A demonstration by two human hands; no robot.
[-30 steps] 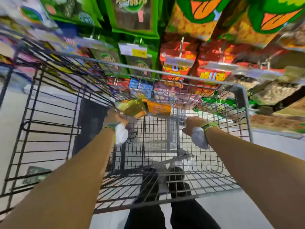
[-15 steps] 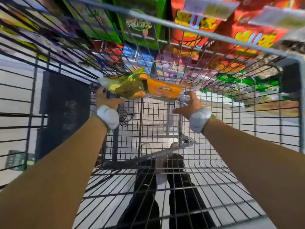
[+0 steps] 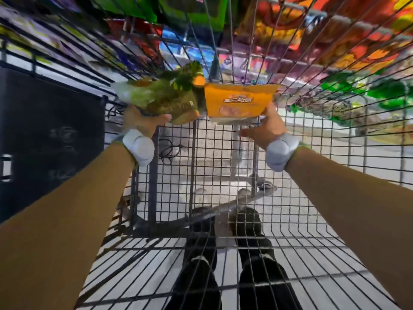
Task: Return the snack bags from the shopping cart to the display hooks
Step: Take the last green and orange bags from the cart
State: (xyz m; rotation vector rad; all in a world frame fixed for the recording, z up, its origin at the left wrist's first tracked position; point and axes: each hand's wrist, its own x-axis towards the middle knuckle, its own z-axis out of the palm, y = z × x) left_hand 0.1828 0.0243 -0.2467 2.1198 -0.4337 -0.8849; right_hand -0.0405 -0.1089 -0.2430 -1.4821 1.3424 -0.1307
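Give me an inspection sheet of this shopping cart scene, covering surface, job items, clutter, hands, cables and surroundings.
Surface: grey wire-mesh shopping cart; no other bags seen on its floor.
Job's things: green and yellow crinkled snack bag and orange flat snack bag, side by side at the cart's far end.
Clutter: nothing seen.
Grips: left hand holds the green bag from below; right hand touches the orange bag's lower right corner, grip not clearly closed.
Cables: thin black looped cord by the cart's far wall.
Surroundings: blurred colourful hanging snack packs beyond the cart; dark panel at left; pale floor beneath.
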